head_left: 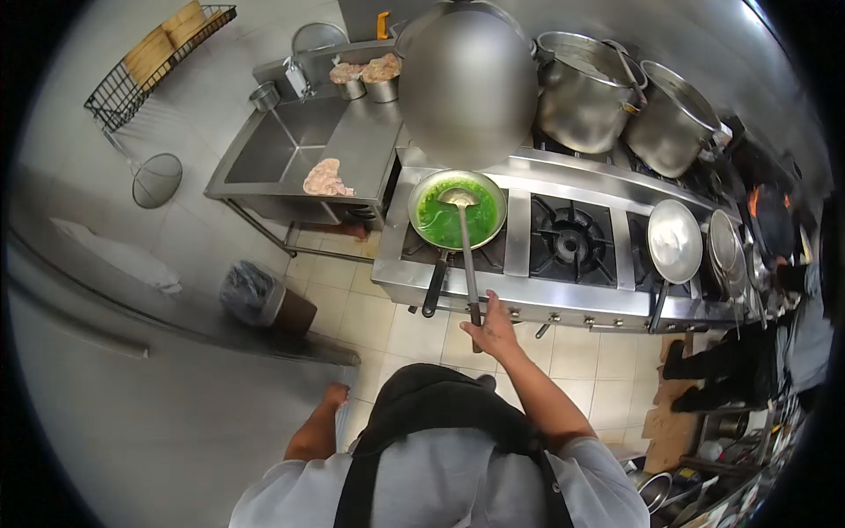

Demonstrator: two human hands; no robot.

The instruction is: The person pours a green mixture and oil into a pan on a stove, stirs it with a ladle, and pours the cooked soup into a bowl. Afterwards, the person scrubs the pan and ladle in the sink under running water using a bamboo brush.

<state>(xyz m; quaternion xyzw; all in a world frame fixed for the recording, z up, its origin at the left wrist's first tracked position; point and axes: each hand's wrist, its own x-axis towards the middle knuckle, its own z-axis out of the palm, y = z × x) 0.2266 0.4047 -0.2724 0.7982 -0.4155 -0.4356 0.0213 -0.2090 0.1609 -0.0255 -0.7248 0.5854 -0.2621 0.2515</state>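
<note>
A pan [418,228] of bright green liquid with leafy bits sits on the left front burner, its black handle toward me. The bowl of a long ladle [466,246] rests in the liquid. My right hand [493,333] is at the dark end of the ladle's handle, thumb and fingers around it. My left hand [335,395] hangs low at my left side, its fingers curled in; a bit of pale cloth shows just below it, and what it holds, if anything, is hidden.
Large steel pots [581,110] stand at the back of the stove [519,286]. A skillet [675,239] lies at the right. Left are a sink [273,154], a cloth [326,179] and a bin [290,310]. A person [805,330] stands far right. A blurred patch covers the back centre.
</note>
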